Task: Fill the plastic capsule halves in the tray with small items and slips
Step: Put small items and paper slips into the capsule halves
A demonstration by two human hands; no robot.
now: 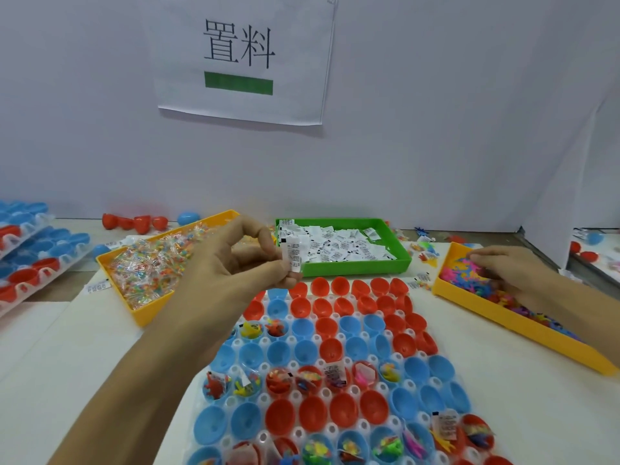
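A clear tray [327,392] in front of me holds rows of red and blue capsule halves [342,409]; some near rows contain small toys and slips, many others are bare. My left hand [235,260] hovers above the tray's far end and pinches a white printed slip [292,255] between thumb and fingertips. My right hand [503,270] reaches into the yellow bin of colourful small toys [523,325] at the right, fingers curled down among them.
A green bin of white slips [342,250] stands behind the tray. A yellow bin of wrapped small items [151,263] lies at the left. Stacked trays of capsule halves [30,256] sit at far left. Loose red and blue halves [141,223] lie by the wall.
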